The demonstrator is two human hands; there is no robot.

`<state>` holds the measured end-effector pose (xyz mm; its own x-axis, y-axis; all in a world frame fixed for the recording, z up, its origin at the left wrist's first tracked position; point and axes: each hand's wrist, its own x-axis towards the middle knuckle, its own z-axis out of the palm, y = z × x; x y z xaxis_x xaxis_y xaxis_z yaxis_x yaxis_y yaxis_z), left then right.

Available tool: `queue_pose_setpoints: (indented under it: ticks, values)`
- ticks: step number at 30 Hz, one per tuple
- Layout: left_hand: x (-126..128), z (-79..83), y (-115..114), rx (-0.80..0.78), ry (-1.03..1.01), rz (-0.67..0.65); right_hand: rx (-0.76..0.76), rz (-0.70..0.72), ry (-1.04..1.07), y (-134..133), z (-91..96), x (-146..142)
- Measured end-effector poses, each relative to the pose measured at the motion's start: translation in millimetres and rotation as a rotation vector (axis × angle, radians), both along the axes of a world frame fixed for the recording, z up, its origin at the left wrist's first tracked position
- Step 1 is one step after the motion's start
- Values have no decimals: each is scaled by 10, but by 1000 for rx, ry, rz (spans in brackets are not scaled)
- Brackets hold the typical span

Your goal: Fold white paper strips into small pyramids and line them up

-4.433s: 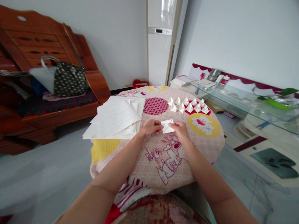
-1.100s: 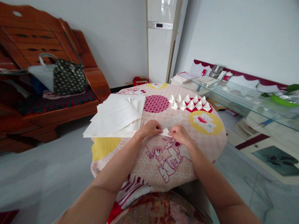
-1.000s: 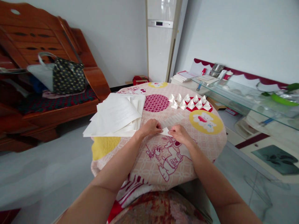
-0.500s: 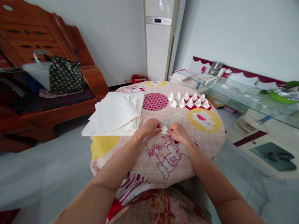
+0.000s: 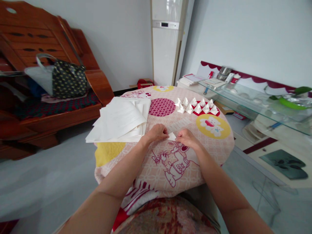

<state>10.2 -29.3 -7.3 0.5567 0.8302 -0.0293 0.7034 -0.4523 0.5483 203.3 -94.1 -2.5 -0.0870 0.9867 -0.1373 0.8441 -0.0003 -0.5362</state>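
On the round table with a pink cartoon cloth (image 5: 170, 169), my left hand (image 5: 157, 132) and my right hand (image 5: 187, 138) pinch a small folded white paper (image 5: 172, 136) from either side, low against the cloth. Only a small white corner of the paper shows between the fingers. Both hands have their fingers curled on it. A row of several finished folded white paper shapes (image 5: 196, 106) lies at the far right of the table. A stack of white paper sheets (image 5: 121, 120) lies at the left, overhanging the edge.
A glass shelf unit (image 5: 253, 100) with a green dish and small items stands to the right. A wooden bench (image 5: 36, 81) with a patterned bag (image 5: 65, 79) is on the left. A tall white appliance (image 5: 165, 42) stands at the back wall.
The paper was held higher and showed more of its face several seconds ago; now it is folded smaller and pressed low between both hands. Over the last second the hands barely move.
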Motion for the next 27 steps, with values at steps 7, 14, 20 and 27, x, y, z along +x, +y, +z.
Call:
queue_pose_setpoints:
  ticks: [7,14,20,27]
  values:
    - [-3,18,-12,-37,-10,31,-123,-42,131,27,-22,81]
    - [-6,37,-26,-50,-20,27,-96,-41,57,66,-70,64]
    - [8,38,-13,-49,15,32,-27,-23,-60,41,-1,-13]
    - [23,22,-8,-35,63,55,56,-110,-46,12,-10,-44]
